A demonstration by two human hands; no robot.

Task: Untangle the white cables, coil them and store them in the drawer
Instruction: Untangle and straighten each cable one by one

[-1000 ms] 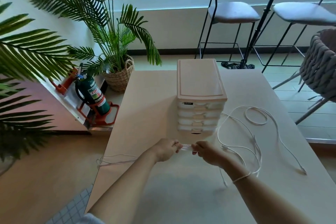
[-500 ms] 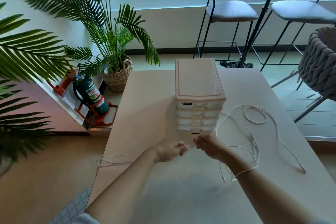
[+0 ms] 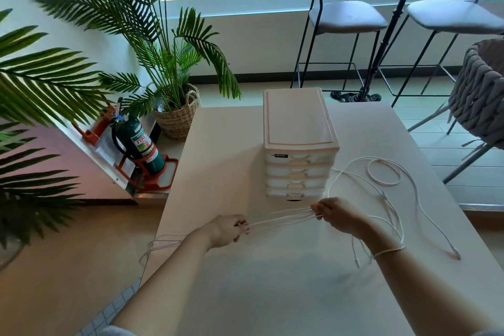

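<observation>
Your left hand [image 3: 227, 230] sits at about 7 o'clock on the worktop [image 3: 272, 281], fingers curled tight around several strands of the cables [image 3: 281, 218]. Your right hand [image 3: 336, 214] is at about 5 o'clock, fingers pinched on the same strands. Between the two hands the strands run taut and nearly side by side, rising slightly toward the right. Behind your left hand the loose ends trail off the worktop's left edge at 8 o'clock and hang over the floor [image 3: 68, 267].

Past your right hand the rest of the cables spreads over the worktop at 3 o'clock: a long arc, a small round loop farther back, and free ends with plugs lying near your right wrist and toward the right edge. A thin band [image 3: 388, 251] circles that wrist.

Just beyond your hands, at 12 o'clock, stands the drawer unit [image 3: 298, 142], all its drawers closed; the cables pass close by its lower right corner.

Farther off, at 10 o'clock on the floor, are an extinguisher [image 3: 139, 143] and a palm [image 3: 163, 63] in a basket. Two stools [image 3: 346, 18] stand by the window at 1 o'clock.
</observation>
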